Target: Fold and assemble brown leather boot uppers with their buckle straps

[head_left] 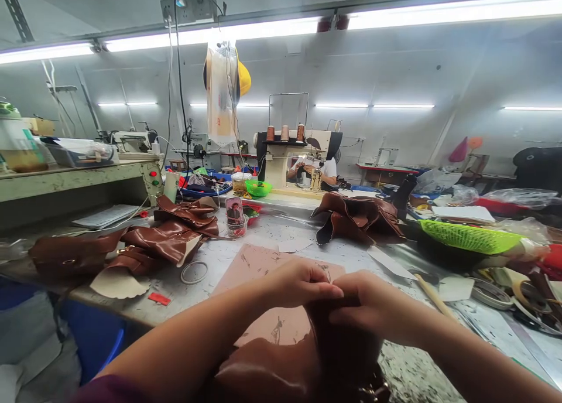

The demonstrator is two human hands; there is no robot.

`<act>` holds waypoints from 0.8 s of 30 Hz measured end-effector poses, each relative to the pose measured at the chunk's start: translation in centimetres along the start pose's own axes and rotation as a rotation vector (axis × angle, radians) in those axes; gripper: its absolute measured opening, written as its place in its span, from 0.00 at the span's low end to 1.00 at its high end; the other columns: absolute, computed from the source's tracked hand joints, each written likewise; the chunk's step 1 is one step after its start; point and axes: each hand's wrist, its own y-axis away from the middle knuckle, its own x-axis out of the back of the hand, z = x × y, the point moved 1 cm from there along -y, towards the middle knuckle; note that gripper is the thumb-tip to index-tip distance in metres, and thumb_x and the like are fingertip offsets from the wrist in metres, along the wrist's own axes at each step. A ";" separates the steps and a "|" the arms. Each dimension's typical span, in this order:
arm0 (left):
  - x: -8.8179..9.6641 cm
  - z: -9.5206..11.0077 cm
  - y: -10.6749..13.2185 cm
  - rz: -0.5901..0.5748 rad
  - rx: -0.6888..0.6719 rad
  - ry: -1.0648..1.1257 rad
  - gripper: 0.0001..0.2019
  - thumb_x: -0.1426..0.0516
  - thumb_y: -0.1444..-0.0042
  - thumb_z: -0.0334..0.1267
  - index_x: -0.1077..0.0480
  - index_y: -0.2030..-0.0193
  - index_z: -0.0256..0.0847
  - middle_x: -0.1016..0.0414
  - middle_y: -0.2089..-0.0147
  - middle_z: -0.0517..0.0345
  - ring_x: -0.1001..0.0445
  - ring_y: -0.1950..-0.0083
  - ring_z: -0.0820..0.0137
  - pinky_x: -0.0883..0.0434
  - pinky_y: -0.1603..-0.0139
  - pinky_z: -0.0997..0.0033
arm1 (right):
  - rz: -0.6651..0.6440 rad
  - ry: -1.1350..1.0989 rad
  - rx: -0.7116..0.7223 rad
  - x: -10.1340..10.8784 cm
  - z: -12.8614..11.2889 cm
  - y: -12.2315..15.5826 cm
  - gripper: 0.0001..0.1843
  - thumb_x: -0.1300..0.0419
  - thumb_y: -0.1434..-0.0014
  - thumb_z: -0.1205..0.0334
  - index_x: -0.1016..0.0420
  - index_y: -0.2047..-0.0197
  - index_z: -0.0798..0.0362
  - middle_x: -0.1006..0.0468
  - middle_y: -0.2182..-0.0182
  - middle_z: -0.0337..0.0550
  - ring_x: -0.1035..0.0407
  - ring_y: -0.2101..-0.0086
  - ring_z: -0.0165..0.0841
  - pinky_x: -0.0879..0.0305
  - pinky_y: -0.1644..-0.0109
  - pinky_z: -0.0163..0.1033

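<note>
A brown leather piece (pixel 346 350) with metal hardware near its lower end hangs between my hands, close to my body. My left hand (pixel 302 283) pinches its upper edge with thumb and fingers. Beside it, almost touching, my right hand (pixel 366 303) grips the same edge, with its fingers curled over the leather. More brown leather (pixel 267 368) spreads across the bottom of the view, in front of me. Beneath the hands lies a pinkish work board (pixel 250 268) with dark marks. The underside of the held piece is hidden.
Brown leather pieces are heaped at left (pixel 153 242) and at back right (pixel 357 218). A phone (pixel 235 211) stands in a clear cup. A green basket (pixel 472 236), tape rolls (pixel 492 294) and a wooden-handled tool (pixel 434 297) lie right. Behind is a sewing machine (pixel 281 168) and another person (pixel 327 171).
</note>
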 end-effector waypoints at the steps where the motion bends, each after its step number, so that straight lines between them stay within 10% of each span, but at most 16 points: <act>1: 0.2 0.0 0.1 -0.013 -0.019 0.044 0.15 0.41 0.51 0.44 0.36 0.79 0.35 0.42 0.80 0.67 0.44 0.76 0.78 0.46 0.76 0.78 | 0.007 -0.012 0.017 0.1 0.0 0.1 0.05 0.46 0.53 0.67 0.30 0.72 0.54 0.32 0.76 0.34 0.39 0.71 0.30 0.44 0.66 0.33; 5: 0.3 -0.1 0.4 -0.006 -0.136 0.177 0.07 0.39 0.56 0.33 0.34 0.71 0.36 0.34 0.71 0.63 0.37 0.68 0.74 0.38 0.65 0.75 | 0.050 0.034 0.046 1.3 0.4 0.6 0.07 0.46 0.54 0.67 0.29 0.70 0.56 0.29 0.74 0.37 0.38 0.69 0.32 0.43 0.64 0.35; 9: -1.2 -0.7 0.5 0.289 -0.209 0.078 0.02 0.43 0.53 0.31 0.32 0.71 0.37 0.33 0.68 0.59 0.34 0.62 0.70 0.38 0.57 0.69 | 0.062 0.112 0.010 2.0 0.8 0.7 0.09 0.46 0.52 0.66 0.27 0.68 0.55 0.27 0.73 0.38 0.37 0.69 0.32 0.43 0.65 0.35; 16: -2.9 -1.6 1.0 0.502 0.007 0.419 0.15 0.38 0.59 0.42 0.42 0.73 0.40 0.40 0.76 0.66 0.41 0.76 0.75 0.42 0.72 0.73 | 0.112 0.104 -0.032 2.0 1.1 0.9 0.06 0.47 0.51 0.65 0.29 0.71 0.55 0.29 0.74 0.38 0.38 0.71 0.32 0.44 0.68 0.35; 19: -2.5 -1.5 1.2 0.602 -0.037 0.383 0.15 0.36 0.63 0.40 0.39 0.78 0.38 0.34 0.65 0.56 0.35 0.63 0.69 0.39 0.62 0.70 | 0.094 0.029 0.011 1.9 1.5 0.9 0.07 0.47 0.51 0.66 0.29 0.70 0.55 0.30 0.74 0.37 0.38 0.70 0.31 0.44 0.66 0.34; 24: -2.6 -1.7 0.9 0.486 -0.029 0.642 0.19 0.33 0.64 0.43 0.40 0.79 0.38 0.31 0.70 0.58 0.34 0.67 0.70 0.38 0.64 0.70 | 0.081 -0.031 -0.002 1.7 1.9 0.7 0.07 0.46 0.52 0.65 0.28 0.70 0.55 0.31 0.75 0.37 0.40 0.71 0.31 0.44 0.67 0.35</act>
